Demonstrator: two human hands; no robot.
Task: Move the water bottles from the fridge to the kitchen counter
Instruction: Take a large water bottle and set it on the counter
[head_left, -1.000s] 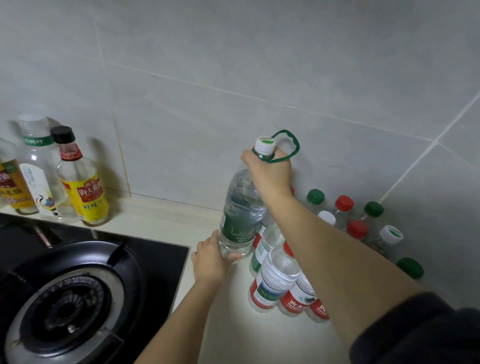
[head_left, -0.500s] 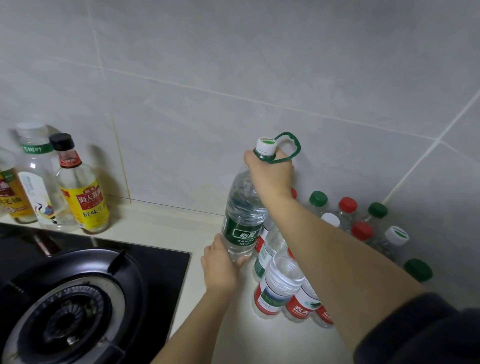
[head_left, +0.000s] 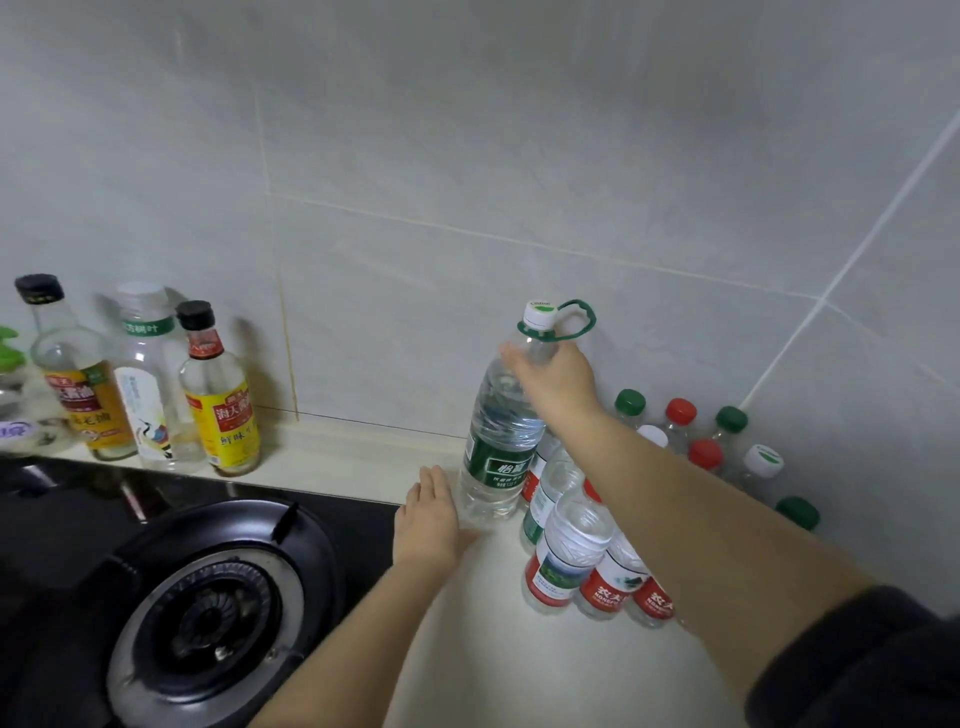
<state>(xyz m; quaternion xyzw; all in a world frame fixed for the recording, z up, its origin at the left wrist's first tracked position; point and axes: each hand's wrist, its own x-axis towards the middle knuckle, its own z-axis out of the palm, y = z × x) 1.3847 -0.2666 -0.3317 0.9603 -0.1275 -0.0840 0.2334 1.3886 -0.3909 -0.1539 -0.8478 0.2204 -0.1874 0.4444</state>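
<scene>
1. I see the large water bottle (head_left: 498, 431) standing upright on the kitchen counter (head_left: 498, 660), its base down at the left edge of the cluster of small water bottles (head_left: 597, 561) and its long axis vertical, close to the tiled wall (head_left: 467, 156)
2. My right hand (head_left: 558, 376) is the nearer one to the top: it is cupped on the shoulder just under the white cap (head_left: 540, 315), fingers curled round the neck in a light hold, with the green carry loop (head_left: 576, 319) sticking out above and to the right of it
3. My left hand (head_left: 428, 522) is low at the base, just left of the bottle, palm flat and fingers spread loose, holding nothing; I cannot tell whether the fingertips touch the plastic
4. So the bottle lies right of the left fingers and below the right ones, and both hands come away without crossing its axis
5. I judge this bottle as placed; the next move would be to let go straight up and back so it is not tipped into its neighbours, the gas burner (head_left: 208, 618) being at the left, then return to the fridge, which is out of view
</scene>
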